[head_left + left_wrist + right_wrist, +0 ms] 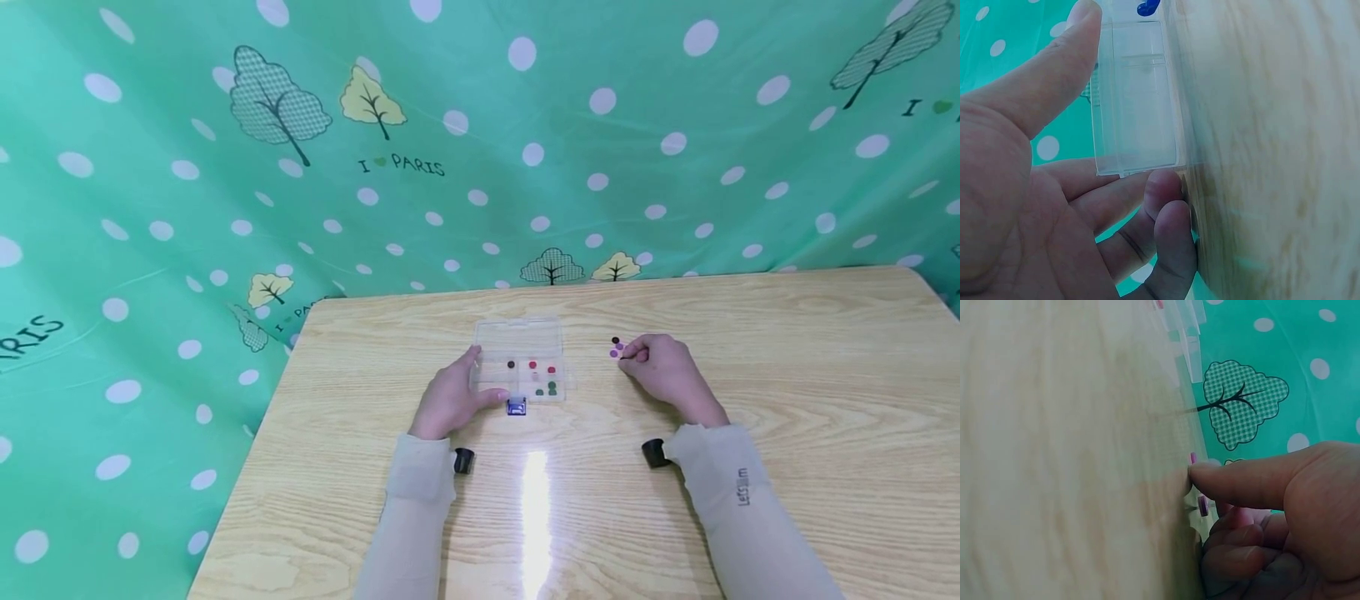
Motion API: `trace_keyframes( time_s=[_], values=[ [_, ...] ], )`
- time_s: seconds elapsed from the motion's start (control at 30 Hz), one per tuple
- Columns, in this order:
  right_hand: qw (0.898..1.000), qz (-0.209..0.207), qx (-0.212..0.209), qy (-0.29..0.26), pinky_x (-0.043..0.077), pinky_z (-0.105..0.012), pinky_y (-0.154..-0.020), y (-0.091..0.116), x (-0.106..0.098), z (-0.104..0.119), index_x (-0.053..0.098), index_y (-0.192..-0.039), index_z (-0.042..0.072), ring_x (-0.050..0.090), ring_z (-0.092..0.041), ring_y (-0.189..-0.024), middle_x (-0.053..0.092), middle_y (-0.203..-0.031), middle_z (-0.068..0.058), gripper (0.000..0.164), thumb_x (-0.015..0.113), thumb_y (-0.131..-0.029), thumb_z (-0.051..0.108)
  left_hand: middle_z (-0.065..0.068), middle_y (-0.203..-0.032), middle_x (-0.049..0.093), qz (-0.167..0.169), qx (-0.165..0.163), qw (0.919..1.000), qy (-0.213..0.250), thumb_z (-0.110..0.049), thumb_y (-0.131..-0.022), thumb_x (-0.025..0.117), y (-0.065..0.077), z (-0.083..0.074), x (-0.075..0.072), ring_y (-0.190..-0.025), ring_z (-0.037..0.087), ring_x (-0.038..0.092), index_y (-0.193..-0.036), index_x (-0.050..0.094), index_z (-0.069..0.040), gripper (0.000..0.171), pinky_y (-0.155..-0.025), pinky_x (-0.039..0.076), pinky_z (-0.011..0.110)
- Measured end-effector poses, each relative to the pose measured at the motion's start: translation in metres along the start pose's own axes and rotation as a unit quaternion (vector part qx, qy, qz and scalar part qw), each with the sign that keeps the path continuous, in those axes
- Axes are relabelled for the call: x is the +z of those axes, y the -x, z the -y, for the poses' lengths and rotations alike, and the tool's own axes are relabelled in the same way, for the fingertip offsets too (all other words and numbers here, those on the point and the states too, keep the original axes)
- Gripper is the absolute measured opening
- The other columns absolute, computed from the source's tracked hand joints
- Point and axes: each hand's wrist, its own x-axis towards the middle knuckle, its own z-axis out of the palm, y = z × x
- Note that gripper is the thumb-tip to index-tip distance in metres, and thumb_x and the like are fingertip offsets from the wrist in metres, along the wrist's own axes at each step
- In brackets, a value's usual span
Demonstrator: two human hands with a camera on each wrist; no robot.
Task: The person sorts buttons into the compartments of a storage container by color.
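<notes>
A clear plastic compartment box (495, 375) lies on the table with its lid (517, 337) folded back. My left hand (452, 396) grips its left side, thumb at the front edge, fingers along the side and beneath the corner. Small red discs (532, 365), green discs (552, 387) and a dark disc (511, 364) sit inside its compartments. To the right, my right hand (663, 367) has thumb and fingertips pinched low at the table, a small dark disc (624, 359) showing at the tips. Beside them lie purple discs (613, 354) and a black disc (616, 340).
A blue-and-white label or clasp (517, 407) is at the box's front edge. The wooden table (810, 358) ends at a green dotted curtain (465, 125) behind and on the left. Dark wrist cameras (657, 452) sit on both wrists near the tabletop.
</notes>
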Motion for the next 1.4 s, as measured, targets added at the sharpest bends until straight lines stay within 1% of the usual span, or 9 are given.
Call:
trace_keyframes(
  time_s=[0.43,0.6,0.77,0.93,1.4],
  values=[
    [1.0,-0.008,-0.008,0.001,0.045,-0.034,-0.072,0.001,-0.002,0.004,0.064,-0.106,-0.003,0.052,-0.027,-0.084,0.059,-0.094,-0.013,0.02,0.061,-0.098,0.016,0.016,-0.156,0.04,-0.001,0.001,1.0,0.0,-0.04,-0.081,0.083,0.001,-0.002,-0.003,-0.142,0.036,0.04,-0.157,0.033,-0.005,0.098,-0.114,0.037,0.048],
    [1.0,-0.018,-0.018,0.002,0.045,-0.035,-0.072,0.003,-0.001,0.008,0.066,-0.104,-0.001,0.053,-0.026,-0.084,0.06,-0.093,-0.013,0.018,0.063,-0.098,0.015,0.017,-0.156,0.04,0.0,0.003,1.0,0.002,-0.041,-0.08,0.083,0.0,-0.002,-0.003,-0.142,0.036,0.04,-0.157,0.033,-0.006,0.098,-0.115,0.036,0.048],
    [1.0,-0.023,-0.017,-0.01,0.045,-0.036,-0.073,0.004,0.0,0.011,0.066,-0.103,0.0,0.053,-0.026,-0.085,0.06,-0.093,-0.012,0.015,0.064,-0.099,0.015,0.016,-0.156,0.04,0.002,-0.003,1.0,0.003,-0.041,-0.08,0.084,0.0,-0.003,-0.002,-0.142,0.037,0.039,-0.157,0.033,-0.005,0.098,-0.116,0.035,0.049],
    [0.999,-0.029,-0.022,-0.016,0.044,-0.036,-0.072,0.003,0.001,0.013,0.065,-0.103,0.001,0.052,-0.027,-0.084,0.058,-0.093,-0.012,0.015,0.062,-0.099,0.015,0.016,-0.156,0.041,0.0,-0.006,1.0,0.001,-0.041,-0.08,0.083,0.001,-0.003,-0.002,-0.142,0.038,0.039,-0.156,0.033,-0.005,0.098,-0.115,0.035,0.05],
    [0.998,-0.046,-0.036,-0.025,0.045,-0.034,-0.07,0.003,0.006,0.029,0.066,-0.102,0.0,0.053,-0.026,-0.081,0.06,-0.09,-0.012,0.014,0.063,-0.098,0.013,0.016,-0.156,0.04,0.001,-0.01,0.9999,0.002,-0.042,-0.079,0.084,0.001,-0.002,-0.002,-0.142,0.037,0.039,-0.157,0.033,-0.006,0.099,-0.116,0.034,0.05]
  ],
)
